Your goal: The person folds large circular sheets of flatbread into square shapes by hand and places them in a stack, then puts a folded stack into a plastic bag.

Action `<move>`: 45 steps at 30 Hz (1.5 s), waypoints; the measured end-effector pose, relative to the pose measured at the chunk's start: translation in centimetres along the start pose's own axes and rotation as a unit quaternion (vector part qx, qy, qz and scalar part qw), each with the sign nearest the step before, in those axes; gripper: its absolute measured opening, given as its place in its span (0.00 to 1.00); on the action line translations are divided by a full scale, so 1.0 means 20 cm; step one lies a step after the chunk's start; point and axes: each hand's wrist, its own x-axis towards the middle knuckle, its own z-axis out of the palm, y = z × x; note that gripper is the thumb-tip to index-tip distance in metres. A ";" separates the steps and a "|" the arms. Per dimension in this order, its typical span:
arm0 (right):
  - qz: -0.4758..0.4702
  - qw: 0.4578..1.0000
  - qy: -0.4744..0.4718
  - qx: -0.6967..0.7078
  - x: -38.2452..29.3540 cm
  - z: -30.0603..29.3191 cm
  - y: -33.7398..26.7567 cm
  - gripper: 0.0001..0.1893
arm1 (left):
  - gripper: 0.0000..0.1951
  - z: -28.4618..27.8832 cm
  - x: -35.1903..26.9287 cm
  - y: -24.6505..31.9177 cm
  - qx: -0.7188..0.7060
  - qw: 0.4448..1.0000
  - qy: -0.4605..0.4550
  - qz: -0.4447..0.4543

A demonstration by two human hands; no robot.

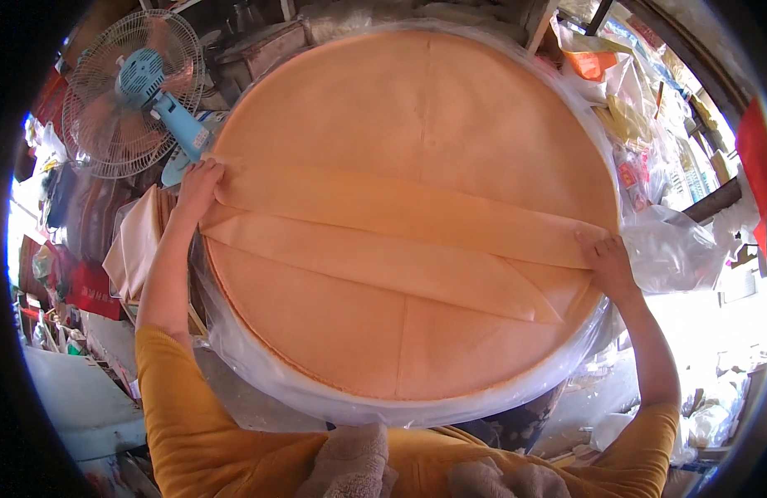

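A large round pile of thin orange-tan sheets (321, 106) lies before me, its material not certain. Clear plastic film (383, 412) wraps around its rim. Across its middle runs a sheet folded into a long band (390, 208), with another folded flap (371, 261) just below. My left hand (200, 187) grips the band's left end at the pile's edge. At the right edge, my right hand (611, 264) has hold of the other end, fingertips curled over it. The band slopes slightly down to the right between my hands.
A blue electric fan (141, 78) stands at the upper left, close to the pile. Below it sit folded tan sheets (137, 246). Plastic bags (676, 249) crowd the right side. A grey towel (352, 460) hangs at my chest.
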 end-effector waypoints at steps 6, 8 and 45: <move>0.045 0.979 -0.156 0.124 0.15 -0.31 -0.13 0.22 | 0.21 -0.14 0.16 0.49 -0.087 0.996 -0.022 0.019; -0.050 0.988 -0.054 0.136 0.27 -0.33 -0.19 0.31 | 0.28 -0.17 0.14 0.85 -0.135 0.987 -0.057 0.062; 0.215 0.698 -0.371 0.573 -0.11 -0.33 -0.42 0.10 | 0.27 -0.09 -0.30 1.50 -0.282 0.943 -0.058 0.167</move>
